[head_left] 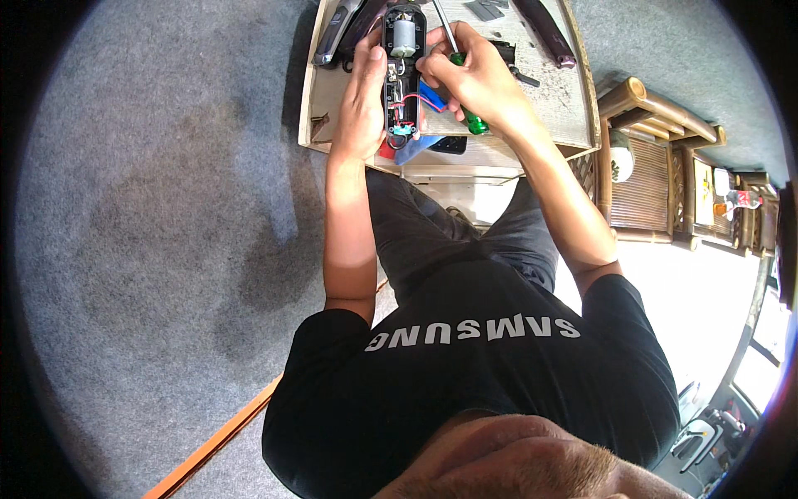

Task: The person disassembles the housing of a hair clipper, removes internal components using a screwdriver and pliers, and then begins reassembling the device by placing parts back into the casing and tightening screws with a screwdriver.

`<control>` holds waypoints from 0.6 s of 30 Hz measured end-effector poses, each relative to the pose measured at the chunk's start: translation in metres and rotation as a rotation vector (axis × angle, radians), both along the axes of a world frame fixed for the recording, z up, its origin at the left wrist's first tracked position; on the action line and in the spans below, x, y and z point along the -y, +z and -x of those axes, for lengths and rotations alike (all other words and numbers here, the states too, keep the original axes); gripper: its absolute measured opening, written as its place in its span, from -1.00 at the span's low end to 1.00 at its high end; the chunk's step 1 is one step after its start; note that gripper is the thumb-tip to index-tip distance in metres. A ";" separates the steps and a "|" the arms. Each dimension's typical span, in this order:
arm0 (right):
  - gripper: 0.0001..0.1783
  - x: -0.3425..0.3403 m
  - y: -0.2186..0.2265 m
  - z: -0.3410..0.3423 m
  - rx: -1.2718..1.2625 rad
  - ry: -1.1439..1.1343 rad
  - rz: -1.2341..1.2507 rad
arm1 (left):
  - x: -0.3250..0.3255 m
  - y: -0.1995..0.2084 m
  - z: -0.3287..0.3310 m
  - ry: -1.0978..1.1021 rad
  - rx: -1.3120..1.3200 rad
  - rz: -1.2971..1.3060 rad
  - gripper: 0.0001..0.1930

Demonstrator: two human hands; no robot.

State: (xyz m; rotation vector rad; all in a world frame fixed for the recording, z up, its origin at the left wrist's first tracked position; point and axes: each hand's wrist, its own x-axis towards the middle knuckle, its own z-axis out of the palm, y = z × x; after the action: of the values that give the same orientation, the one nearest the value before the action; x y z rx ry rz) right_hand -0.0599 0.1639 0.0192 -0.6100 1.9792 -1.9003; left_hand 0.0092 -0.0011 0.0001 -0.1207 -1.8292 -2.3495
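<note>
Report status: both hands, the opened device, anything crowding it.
Left hand holds opened black device. Right hand holds green-handled screwdriver. Motor and red wire exposed. Blue piece close by on the right.

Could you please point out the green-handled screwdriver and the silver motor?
Green-handled screwdriver (475,123): head view, on the lower end of its handle.
Silver motor (404,38): head view, on the middle of its casing.
</note>
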 end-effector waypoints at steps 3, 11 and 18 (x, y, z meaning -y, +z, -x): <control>-0.50 0.005 -0.006 0.006 -0.007 -0.017 0.007 | -0.003 -0.002 0.002 0.012 -0.060 0.049 -0.43; -0.59 0.012 -0.006 0.008 -0.027 -0.061 -0.058 | 0.003 -0.014 0.009 0.088 -0.130 0.197 -0.45; -0.49 0.011 -0.011 0.010 -0.106 -0.060 -0.104 | -0.003 -0.001 0.001 0.073 -0.063 0.088 -0.49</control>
State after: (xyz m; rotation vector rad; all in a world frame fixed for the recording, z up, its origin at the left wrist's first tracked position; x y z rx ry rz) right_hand -0.0702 0.1528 0.0083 -0.6414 2.1704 -1.8196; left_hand 0.0078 0.0019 -0.0010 -0.1353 -1.8748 -2.1918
